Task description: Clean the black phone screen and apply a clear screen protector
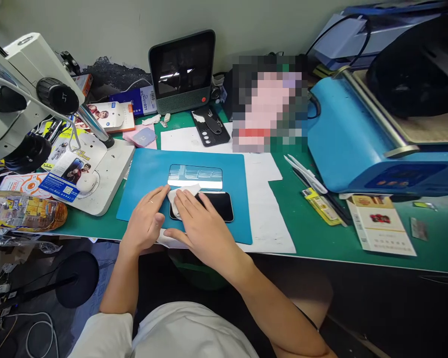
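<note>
Beyond your hands (203, 219), a plain, pale grey-green wall (119, 30) runs across the back of the room, with a rough, dark patch (108, 72) of broken coating low down, ahead and to their left. Beneath your hands spreads a wide, flat, green-topped surface (321, 243) with a thin pale edge, reaching out to both sides. Below and left of them you have a bluish-grey floor (102, 258), a round black disc (87, 278) on a dark rod, and loose pale cables (53, 330). Light falls over the surface; deep shade fills the space below its edge to their right.
</note>
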Action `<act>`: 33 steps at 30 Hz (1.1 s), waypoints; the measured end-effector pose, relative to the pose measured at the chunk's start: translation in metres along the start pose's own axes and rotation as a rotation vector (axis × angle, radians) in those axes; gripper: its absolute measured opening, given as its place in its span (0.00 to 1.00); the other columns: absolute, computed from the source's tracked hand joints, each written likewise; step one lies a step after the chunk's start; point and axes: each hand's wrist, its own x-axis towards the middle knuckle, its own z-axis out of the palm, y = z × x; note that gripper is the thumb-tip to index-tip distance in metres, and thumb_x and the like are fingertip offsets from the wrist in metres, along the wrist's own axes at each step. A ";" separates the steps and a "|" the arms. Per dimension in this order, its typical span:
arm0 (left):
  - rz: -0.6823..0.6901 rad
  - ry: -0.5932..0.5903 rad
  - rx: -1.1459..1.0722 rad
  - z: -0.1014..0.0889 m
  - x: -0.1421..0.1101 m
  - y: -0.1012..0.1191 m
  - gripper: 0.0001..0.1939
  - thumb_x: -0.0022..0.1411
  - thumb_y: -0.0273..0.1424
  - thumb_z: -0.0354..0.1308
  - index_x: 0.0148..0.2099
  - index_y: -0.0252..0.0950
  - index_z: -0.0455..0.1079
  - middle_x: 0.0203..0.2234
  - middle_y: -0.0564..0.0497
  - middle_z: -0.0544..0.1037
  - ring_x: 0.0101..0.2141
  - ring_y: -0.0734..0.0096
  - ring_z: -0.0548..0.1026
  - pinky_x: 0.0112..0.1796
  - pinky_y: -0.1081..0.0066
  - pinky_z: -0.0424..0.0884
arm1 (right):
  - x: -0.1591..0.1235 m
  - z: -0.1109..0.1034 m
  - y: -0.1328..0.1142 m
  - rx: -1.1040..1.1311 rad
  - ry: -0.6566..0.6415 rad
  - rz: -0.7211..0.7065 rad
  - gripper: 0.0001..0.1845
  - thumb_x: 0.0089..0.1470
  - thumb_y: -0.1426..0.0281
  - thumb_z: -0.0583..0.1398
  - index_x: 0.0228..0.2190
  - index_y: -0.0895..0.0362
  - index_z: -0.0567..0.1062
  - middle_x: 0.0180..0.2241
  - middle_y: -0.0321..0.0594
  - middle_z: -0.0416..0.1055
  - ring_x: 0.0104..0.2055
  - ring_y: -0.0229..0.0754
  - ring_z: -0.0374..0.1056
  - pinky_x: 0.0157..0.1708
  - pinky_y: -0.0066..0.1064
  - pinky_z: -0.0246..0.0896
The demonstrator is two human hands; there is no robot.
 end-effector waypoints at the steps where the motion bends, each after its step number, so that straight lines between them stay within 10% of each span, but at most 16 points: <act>1: 0.007 -0.003 0.008 0.000 0.000 0.000 0.48 0.73 0.62 0.26 0.77 0.36 0.58 0.71 0.42 0.67 0.71 0.50 0.63 0.70 0.52 0.59 | -0.001 -0.001 0.001 -0.013 0.005 0.013 0.44 0.70 0.47 0.52 0.68 0.71 0.65 0.71 0.62 0.59 0.74 0.63 0.56 0.71 0.59 0.55; 33: 0.055 -0.059 0.225 -0.002 0.005 0.002 0.34 0.80 0.50 0.40 0.78 0.38 0.54 0.70 0.42 0.69 0.72 0.48 0.62 0.68 0.48 0.64 | -0.055 -0.018 0.076 -0.023 0.169 -0.032 0.24 0.73 0.59 0.55 0.59 0.60 0.76 0.63 0.53 0.74 0.66 0.54 0.71 0.67 0.54 0.63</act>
